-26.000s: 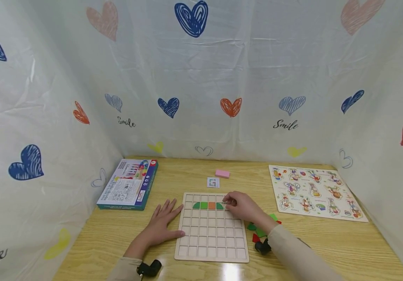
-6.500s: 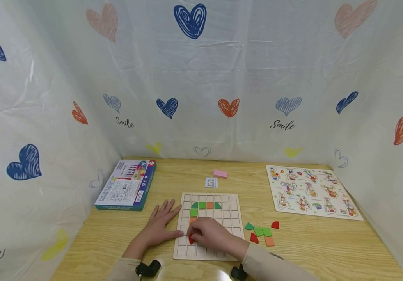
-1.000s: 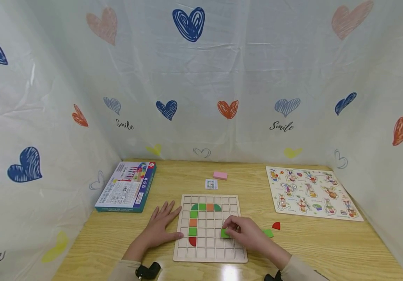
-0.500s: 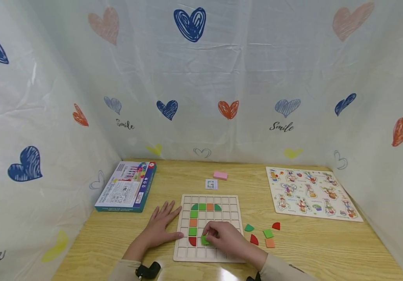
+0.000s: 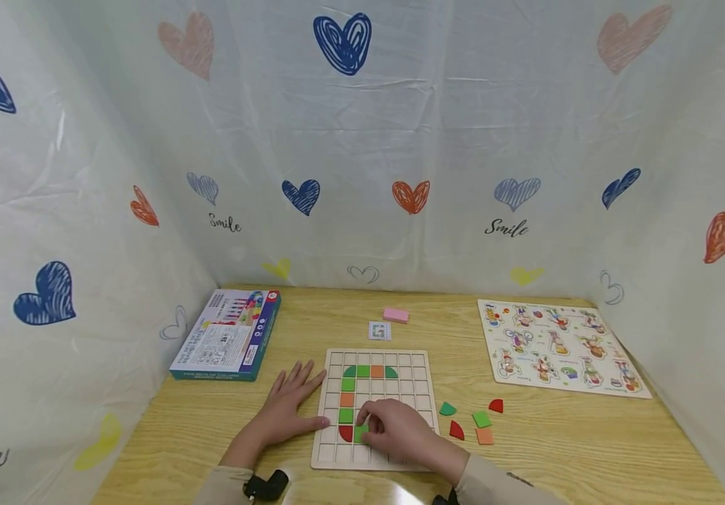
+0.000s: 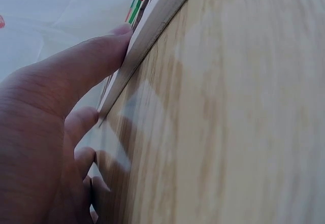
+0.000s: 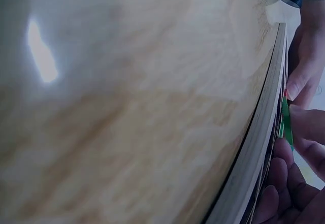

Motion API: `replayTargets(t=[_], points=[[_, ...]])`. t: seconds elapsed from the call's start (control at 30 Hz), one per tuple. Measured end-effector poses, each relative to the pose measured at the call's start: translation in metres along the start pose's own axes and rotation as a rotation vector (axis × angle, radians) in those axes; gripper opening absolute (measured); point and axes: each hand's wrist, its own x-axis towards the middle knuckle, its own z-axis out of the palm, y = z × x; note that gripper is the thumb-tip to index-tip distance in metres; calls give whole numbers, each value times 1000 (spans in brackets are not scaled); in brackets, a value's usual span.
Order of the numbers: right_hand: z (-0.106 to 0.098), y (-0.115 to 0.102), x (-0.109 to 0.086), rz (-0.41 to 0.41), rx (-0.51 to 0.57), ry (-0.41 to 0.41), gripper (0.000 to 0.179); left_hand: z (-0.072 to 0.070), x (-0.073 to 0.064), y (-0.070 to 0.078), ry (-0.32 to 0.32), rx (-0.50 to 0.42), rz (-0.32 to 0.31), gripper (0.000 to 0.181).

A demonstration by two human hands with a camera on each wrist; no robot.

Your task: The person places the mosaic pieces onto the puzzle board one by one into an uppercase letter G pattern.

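Observation:
A wooden grid board [image 5: 330, 457] lies flat on the table. My right hand [image 5: 400, 429] is low over its lower left part and pinches a green square tile [image 5: 360, 435], right beside a red quarter-circle tile [image 5: 345, 433]. In the right wrist view the green tile [image 7: 287, 121] stands slightly tilted at the board's surface, between thumb and fingers. My left hand [image 5: 289, 407] lies spread on the table, its thumb and fingertips at the board's left edge. A column of green and orange squares [image 5: 347, 399] and a top row ending in a dark green quarter-circle [image 5: 391, 372] fill some cells.
Right of the board lie loose tiles: a dark green quarter-circle [image 5: 447, 409], red quarter-circles [image 5: 457, 430], a green square [image 5: 481, 419] and an orange square [image 5: 484, 436]. Behind it are a small pattern card [image 5: 380, 330] and a pink block [image 5: 396, 315]. A box [image 5: 226, 335] and picture board [image 5: 561, 347] flank them.
Over the last second my right hand carried the green square leftward across the board to the red quarter-circle. Since the oldest frame, the left column has gained several tiles. My left hand stays put.

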Motion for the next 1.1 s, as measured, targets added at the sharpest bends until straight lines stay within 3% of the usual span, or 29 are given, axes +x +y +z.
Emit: replayTargets(t=[0.33,0.63,1.1], points=[[-1,0,-1,-52,-88,4,15,-2,1,2,-4,1,-5,92],[-1,0,-1,-46,-103,8,15,-2,2,1,2,4,-3,92],[-17,18,-15,-73,6,31,14,-1,1,2,0,-16,3,93]])
